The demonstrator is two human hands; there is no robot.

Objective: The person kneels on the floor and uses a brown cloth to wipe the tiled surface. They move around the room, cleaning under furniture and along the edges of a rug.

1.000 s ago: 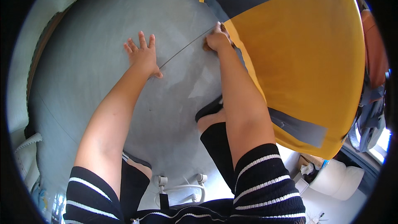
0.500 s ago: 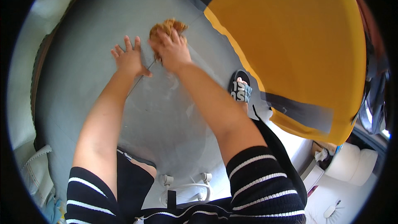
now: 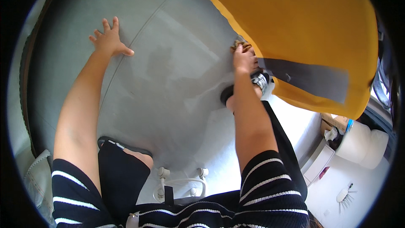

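My right hand (image 3: pixel 245 60) grips a crumpled brown cloth (image 3: pixel 240 45) against the grey floor (image 3: pixel 168 76), close to the edge of a hanging yellow fabric (image 3: pixel 312 21) with a grey band. The cloth shows past my fingertips; some of it is hidden beneath the hand. To the left, my left hand (image 3: pixel 109 42) lies flat on the floor with its fingers spread and nothing in it. A thin floor seam runs beside its thumb. Damp-looking streaks mark the floor between the two hands.
My sandalled right foot (image 3: pixel 259 82) is just below my right hand. A white caster base (image 3: pixel 181 183) stands under me. White rolls (image 3: pixel 363 145), a box and a small white brush-like object (image 3: pixel 344 194) sit at lower right. Pale fabric (image 3: pixel 38 181) hangs along the left.
My right hand has swept the cloth from beside my left hand rightward to the yellow fabric's edge. My left hand appears further left and up, partly because the view has shifted.
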